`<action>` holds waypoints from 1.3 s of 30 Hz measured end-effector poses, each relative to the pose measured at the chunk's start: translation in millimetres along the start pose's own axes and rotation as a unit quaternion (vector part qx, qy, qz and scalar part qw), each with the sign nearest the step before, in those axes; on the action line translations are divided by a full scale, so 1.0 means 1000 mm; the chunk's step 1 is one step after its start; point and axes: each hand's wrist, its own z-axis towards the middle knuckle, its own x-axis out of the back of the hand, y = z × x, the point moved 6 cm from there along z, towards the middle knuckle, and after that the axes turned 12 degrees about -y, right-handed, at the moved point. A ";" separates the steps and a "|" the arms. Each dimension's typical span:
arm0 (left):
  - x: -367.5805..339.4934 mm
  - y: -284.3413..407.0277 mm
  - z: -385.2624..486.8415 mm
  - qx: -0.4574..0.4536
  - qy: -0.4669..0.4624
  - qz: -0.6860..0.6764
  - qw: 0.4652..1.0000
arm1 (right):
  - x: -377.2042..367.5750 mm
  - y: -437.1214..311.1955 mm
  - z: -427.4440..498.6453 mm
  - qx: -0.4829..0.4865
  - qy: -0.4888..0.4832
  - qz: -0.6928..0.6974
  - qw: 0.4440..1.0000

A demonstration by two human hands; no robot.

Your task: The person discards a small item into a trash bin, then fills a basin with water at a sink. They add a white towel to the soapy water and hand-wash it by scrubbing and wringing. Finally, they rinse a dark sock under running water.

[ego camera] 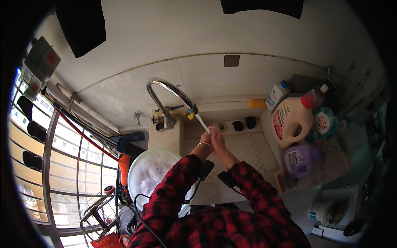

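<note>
Water runs from a chrome gooseneck faucet (173,88) onto my two hands, which meet over a laundry sink with a ribbed washboard floor (248,148). My left hand (205,141) has a bangle at its wrist and touches my right hand (216,138) under the stream. Whether anything lies between the palms is hidden. Behind the hands is the sink drain (222,126), with two small dark cloth items (238,125) to its right. A pale round basin (131,173) full of suds stands left of my left forearm.
On the right ledge stand a large cream detergent jug (291,121), a purple jug (299,161), a white bottle with a blue cap (277,96) and a teal pack (324,124). A yellow block (257,103) lies on the back ledge. A folding metal cart (100,214) is at lower left.
</note>
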 end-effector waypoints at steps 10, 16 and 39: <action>-0.038 0.028 -0.026 -0.029 -0.011 0.239 0.971 | -0.002 0.004 -0.013 -0.168 -0.096 0.314 0.929; -0.020 0.039 -0.008 -0.111 -0.002 -0.134 0.985 | -0.008 -0.023 -0.015 -0.087 0.038 0.141 0.986; -0.028 -0.002 -0.034 -0.014 0.069 0.057 0.996 | 0.002 0.021 -0.016 -0.194 -0.275 0.309 0.889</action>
